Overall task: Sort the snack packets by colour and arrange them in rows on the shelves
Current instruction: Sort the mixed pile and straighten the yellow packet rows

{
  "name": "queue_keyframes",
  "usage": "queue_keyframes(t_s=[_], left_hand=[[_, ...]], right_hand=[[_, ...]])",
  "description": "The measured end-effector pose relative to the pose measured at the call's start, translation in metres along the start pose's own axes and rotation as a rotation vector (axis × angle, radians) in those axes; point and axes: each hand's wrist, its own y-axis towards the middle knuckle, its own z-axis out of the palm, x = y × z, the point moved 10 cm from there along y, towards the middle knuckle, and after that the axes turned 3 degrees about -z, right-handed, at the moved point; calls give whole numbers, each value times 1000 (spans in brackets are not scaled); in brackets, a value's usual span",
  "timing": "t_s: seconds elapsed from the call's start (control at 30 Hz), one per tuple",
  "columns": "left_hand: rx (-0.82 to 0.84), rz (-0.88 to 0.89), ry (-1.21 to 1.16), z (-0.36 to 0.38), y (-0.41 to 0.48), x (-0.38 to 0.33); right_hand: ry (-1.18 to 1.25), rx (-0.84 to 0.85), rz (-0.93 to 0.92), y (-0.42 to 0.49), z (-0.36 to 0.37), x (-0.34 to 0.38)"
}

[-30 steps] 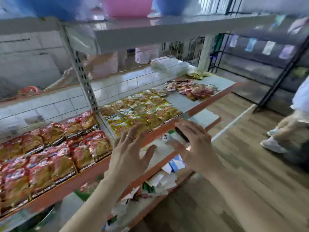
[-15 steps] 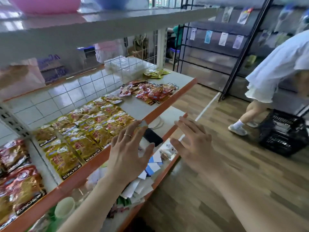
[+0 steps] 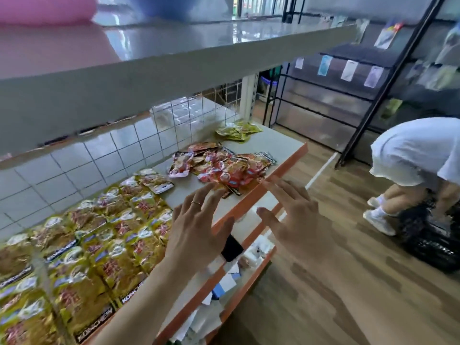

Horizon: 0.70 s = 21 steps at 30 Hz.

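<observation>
**Entry: mid shelf, right-hand end**

- Left hand point(image 3: 196, 225): fingers spread and nearly straight, palm down, holding nothing. It hovers over the bare board of the shelf point(image 3: 189, 185), with a ring on one finger.
- Right hand point(image 3: 296, 217): also splayed and empty. It hovers at the shelf's orange front lip, with its fingertips over the edge.
- Red packets point(image 3: 224, 165): a loose, overlapping, unsorted heap on the right part of the shelf. Its long axis runs roughly 9 to 3 o'clock across the view.
- Yellow packets point(image 3: 99, 240): laid flat in tidy rows, filling the shelf at 8 o'clock from the left hand.
- Yellow-green packets point(image 3: 237, 130): a small loose pile at the far right corner, at 12 o'clock beyond the red heap.

**Governing relation:** the red heap lies at about 1 o'clock from the left hand and 10 to 11 o'clock from the right, so it sits ahead of the gap between them. Both sets of fingertips are just short of its near edge. The left is close to the near corner and the right to the right-hand end; neither is clearly nearer.

**Judgement:** the heap looks like the next lot to be handled — probably reached from both ends, since the hands flank its long axis. The bare board between the yellow rows and the heap is the likely place for a new row.

**Also present:** a person point(image 3: 418, 155) bending over a dark basket point(image 3: 435, 245) on the floor at 3 o'clock, well apart from the shelf.
</observation>
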Motion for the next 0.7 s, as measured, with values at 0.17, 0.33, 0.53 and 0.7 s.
queue_keyframes(t_s=[0.17, 0.33, 0.53, 0.7], left_hand=[[-28, 6, -3, 8, 34, 14], [23, -52, 69, 33, 58, 34], [27, -206, 119, 55, 98, 72], [172, -495, 242, 74, 139, 120]], right_hand=[[34, 70, 1, 48, 22, -11], [107, 131, -40, 79, 53, -26], [133, 227, -91, 128, 90, -56], [118, 317, -164, 181, 110, -88]])
